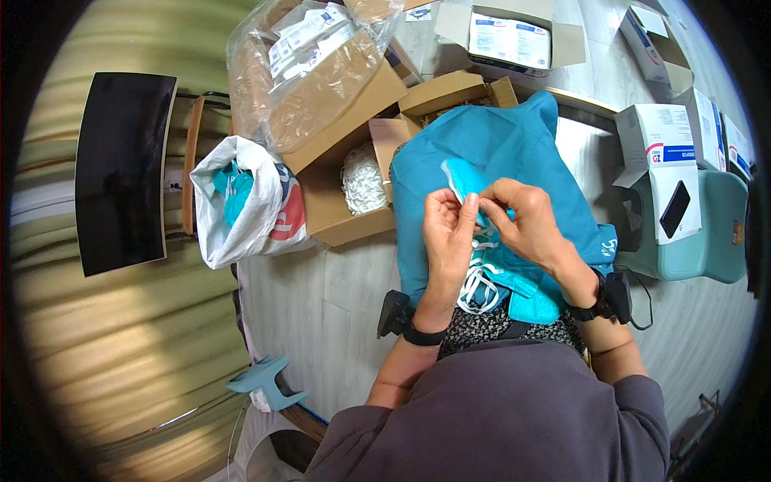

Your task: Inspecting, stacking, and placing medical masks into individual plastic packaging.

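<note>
My left hand (pixel 448 229) and my right hand (pixel 526 215) meet over my lap, fingertips pinched close together. Between them is a turquoise folded face mask (pixel 459 175) with a white edge; its upper end sticks up past my left fingers. Fingers hide whatever small part lies at the pinch. Just below, more turquoise masks (pixel 536 307) rest on my lap with white elastic straps (pixel 479 291) looped beside them. A large teal cloth (pixel 490 132) spreads under and beyond my hands. Each wrist wears a black strapped device.
Left of the cloth stand a white bag (pixel 210 251) with turquoise masks inside and a cardboard box (pixel 325 210) holding white elastic bundles (pixel 364 181). White cartons (pixel 658 132) and a black phone (pixel 675 209) are on a pale green chair (pixel 719 233) at right. A dark screen (pixel 124 173) stands far left.
</note>
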Motion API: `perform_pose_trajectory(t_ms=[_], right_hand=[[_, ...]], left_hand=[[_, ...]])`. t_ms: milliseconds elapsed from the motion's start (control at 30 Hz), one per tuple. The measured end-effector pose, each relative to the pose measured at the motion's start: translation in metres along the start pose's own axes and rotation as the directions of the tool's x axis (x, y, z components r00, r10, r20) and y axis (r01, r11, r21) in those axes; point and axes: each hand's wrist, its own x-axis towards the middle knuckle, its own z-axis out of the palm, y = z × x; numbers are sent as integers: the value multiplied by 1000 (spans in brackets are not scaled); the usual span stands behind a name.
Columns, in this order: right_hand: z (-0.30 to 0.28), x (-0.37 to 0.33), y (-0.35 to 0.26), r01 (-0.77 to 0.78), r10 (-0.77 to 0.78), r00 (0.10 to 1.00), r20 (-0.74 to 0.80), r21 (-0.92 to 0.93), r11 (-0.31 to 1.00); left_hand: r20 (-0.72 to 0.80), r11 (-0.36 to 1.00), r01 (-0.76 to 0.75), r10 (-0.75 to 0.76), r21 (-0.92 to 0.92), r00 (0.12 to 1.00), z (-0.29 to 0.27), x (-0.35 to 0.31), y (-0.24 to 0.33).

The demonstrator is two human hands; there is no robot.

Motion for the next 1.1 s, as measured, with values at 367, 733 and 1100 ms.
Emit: perform_pose_trajectory(t_ms=[367,733,1100], right_hand=[[8,20,40,-155,205,970,-128,325,933],[1,11,3,-43,61,993,-104,171,984],[6,8,1,183,-176,981,79,-99,978]], left_hand=[[135,932,-190,154,308,979,-9,-12,-4],[-29,948,-275,284,162,959,-14,-16,25],[-59,945,-305,314,117,948,-13,-8,8]])
